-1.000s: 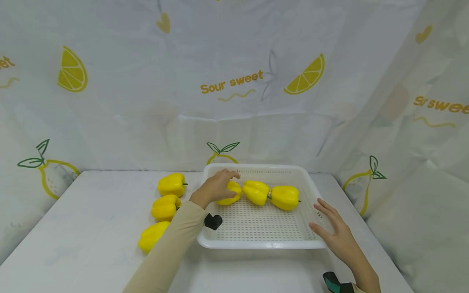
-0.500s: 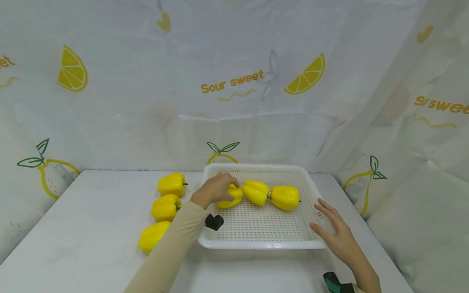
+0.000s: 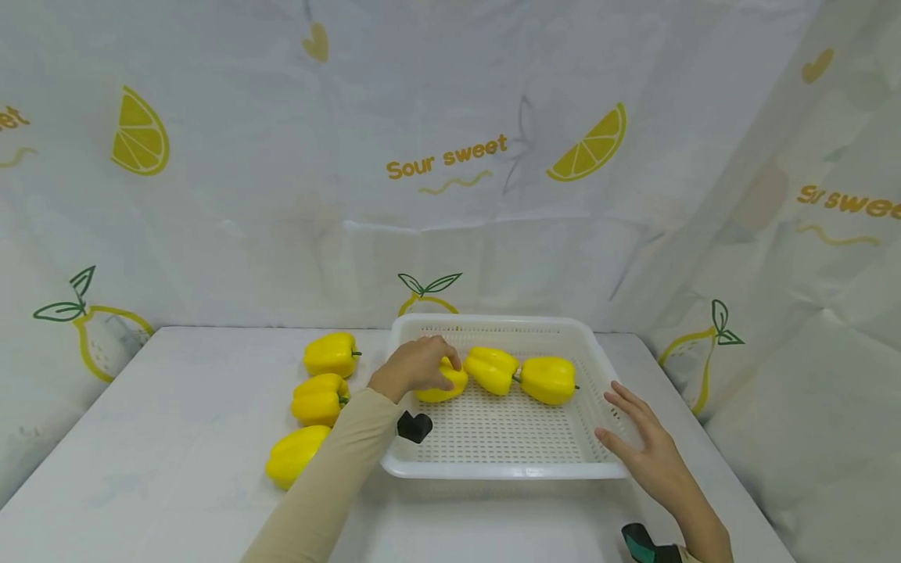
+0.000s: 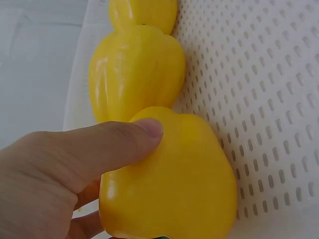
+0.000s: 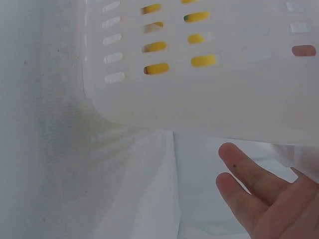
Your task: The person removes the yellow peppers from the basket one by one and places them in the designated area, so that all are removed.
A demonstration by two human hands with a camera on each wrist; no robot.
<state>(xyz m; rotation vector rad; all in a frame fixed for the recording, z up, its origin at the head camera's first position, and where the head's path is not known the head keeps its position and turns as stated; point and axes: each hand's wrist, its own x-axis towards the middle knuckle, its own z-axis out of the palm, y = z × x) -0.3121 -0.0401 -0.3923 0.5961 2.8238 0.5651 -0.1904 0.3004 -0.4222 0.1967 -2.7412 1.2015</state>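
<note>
My left hand (image 3: 415, 366) reaches over the left rim of a white plastic basket (image 3: 503, 471) and holds a yellow bell pepper (image 3: 438, 395). In the left wrist view the thumb lies along the top of that pepper (image 4: 179, 194), with other fingers partly hidden on its near side. Two more bell peppers line up to its right, a middle one (image 3: 492, 370) and a right one (image 3: 547, 380). My right hand (image 3: 651, 453) is at the basket's right side, its thumb over the rim and its other fingers extended outside the wall.
On the white table (image 3: 141, 438), left of the basket, three more yellow bell peppers form a column: a far one (image 3: 329, 355), a middle one (image 3: 318, 399) and a near one (image 3: 296, 457), partly behind the left sleeve. A lemon-print sheet (image 3: 281, 195) hangs behind.
The left hand has moved slightly down and right with the pepper, its fingers now closer around it. The right hand and the other peppers stay in place.
</note>
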